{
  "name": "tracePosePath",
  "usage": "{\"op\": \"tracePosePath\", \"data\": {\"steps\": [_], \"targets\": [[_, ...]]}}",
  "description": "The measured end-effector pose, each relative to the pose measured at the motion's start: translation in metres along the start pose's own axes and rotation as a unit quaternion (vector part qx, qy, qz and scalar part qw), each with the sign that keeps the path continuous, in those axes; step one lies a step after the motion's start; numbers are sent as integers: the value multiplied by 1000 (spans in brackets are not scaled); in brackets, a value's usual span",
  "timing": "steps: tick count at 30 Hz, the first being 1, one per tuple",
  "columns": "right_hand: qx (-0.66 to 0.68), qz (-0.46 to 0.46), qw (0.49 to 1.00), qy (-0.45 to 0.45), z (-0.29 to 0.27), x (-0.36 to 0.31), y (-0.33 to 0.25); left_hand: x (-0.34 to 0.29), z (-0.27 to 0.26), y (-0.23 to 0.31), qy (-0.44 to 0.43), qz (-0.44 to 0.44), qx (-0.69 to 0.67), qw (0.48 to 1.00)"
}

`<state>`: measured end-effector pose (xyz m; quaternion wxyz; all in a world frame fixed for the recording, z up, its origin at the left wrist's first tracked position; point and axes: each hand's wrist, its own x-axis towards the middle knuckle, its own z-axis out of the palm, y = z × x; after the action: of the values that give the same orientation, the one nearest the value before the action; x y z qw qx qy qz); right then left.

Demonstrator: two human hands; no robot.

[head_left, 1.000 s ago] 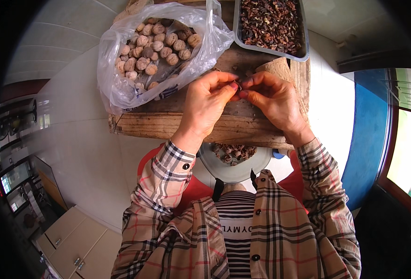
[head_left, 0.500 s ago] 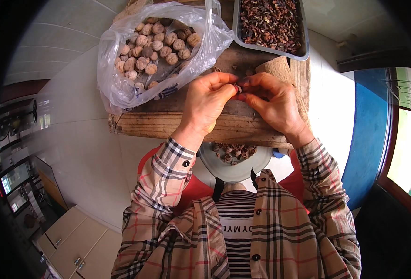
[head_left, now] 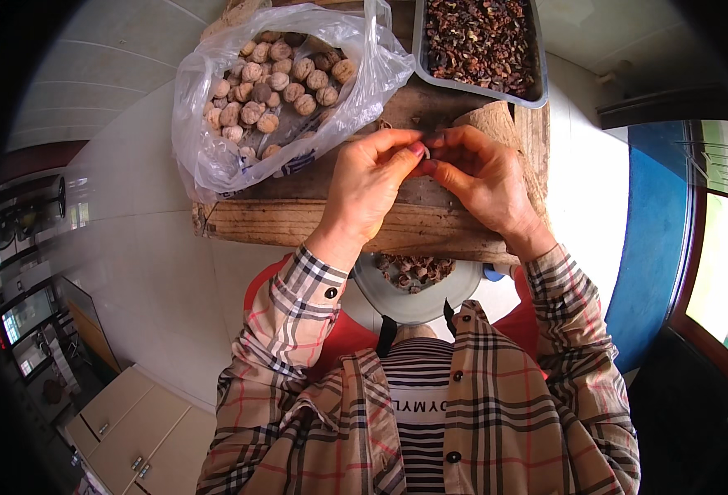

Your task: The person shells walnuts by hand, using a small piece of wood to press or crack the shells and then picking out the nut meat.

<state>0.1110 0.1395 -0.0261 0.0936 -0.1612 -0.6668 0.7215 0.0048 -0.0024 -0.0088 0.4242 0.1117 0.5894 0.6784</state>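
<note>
Over the wooden table (head_left: 298, 221), the fingertips of my left hand (head_left: 366, 183) and my right hand (head_left: 489, 180) meet in a pinch. Between them is a small walnut piece (head_left: 427, 153), mostly hidden by the fingers. Whole walnuts (head_left: 277, 81) fill part of a clear plastic bag (head_left: 195, 136), which lies open to the left of my left hand. Beyond my right hand, a grey tray (head_left: 483, 86) holds many dark, broken walnut kernels (head_left: 479, 37).
Below the table's near edge stands a pale basin (head_left: 418, 307) with cracked shells (head_left: 416, 271) in it, between my knees. A rough brown block (head_left: 492, 124) sits beside my right hand. Cabinets (head_left: 137, 429) stand far left; a blue panel (head_left: 652, 239) rises at the right.
My hands have shifted very slightly and the fingers have turned the walnut piece, showing a paler side. The bag, tray and basin stay where they were.
</note>
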Motion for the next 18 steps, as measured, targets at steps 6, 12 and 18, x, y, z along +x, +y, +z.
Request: {"op": "tracePosePath", "data": {"steps": [6, 12, 18], "targets": [[-15, 8, 1000, 2, 1, 0, -3, -2, -2, 2, -18, 18, 36, 999], [-41, 10, 999, 24, 0, -1, -4, 0, -2, 0, -32, 28, 55, 998], [-186, -1, 979, 82, -3, 0, 0, -2, -5, 6, -61, 34, 112, 991]]}}
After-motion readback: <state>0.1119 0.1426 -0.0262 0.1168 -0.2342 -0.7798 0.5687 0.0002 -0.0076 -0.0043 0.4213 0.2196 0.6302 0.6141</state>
